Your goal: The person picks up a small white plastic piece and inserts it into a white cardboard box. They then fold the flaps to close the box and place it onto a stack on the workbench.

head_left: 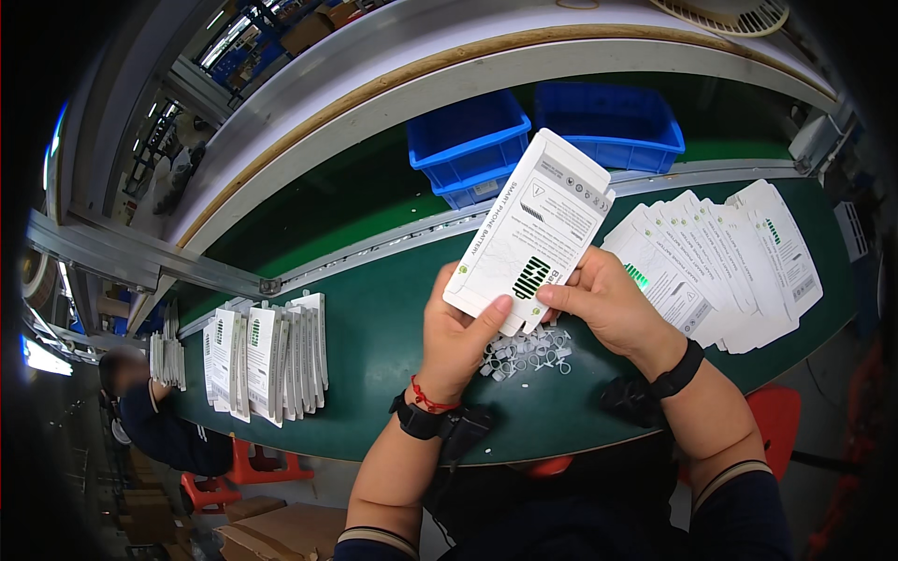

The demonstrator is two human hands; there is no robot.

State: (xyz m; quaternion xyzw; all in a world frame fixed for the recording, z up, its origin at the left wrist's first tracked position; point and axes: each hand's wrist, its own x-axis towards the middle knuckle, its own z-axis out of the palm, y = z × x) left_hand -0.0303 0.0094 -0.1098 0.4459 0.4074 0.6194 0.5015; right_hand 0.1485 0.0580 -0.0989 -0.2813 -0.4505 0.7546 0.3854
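left hand point(451, 337): partly behind box point(535, 224) | co-worker's head point(123, 370): blurred | slatted dish point(745, 25): cut off

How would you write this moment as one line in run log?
left hand: grips white carton | right hand: grips same carton | table: pale pieces near hands, upright cartons left, fanned cartons right

Beyond the far edge of your green worktop point(374, 360) runs a wood-trimmed white shelf point(421, 42); by the near-left corner you have red stools point(241, 465), with a bright light point(47, 358) farther left.
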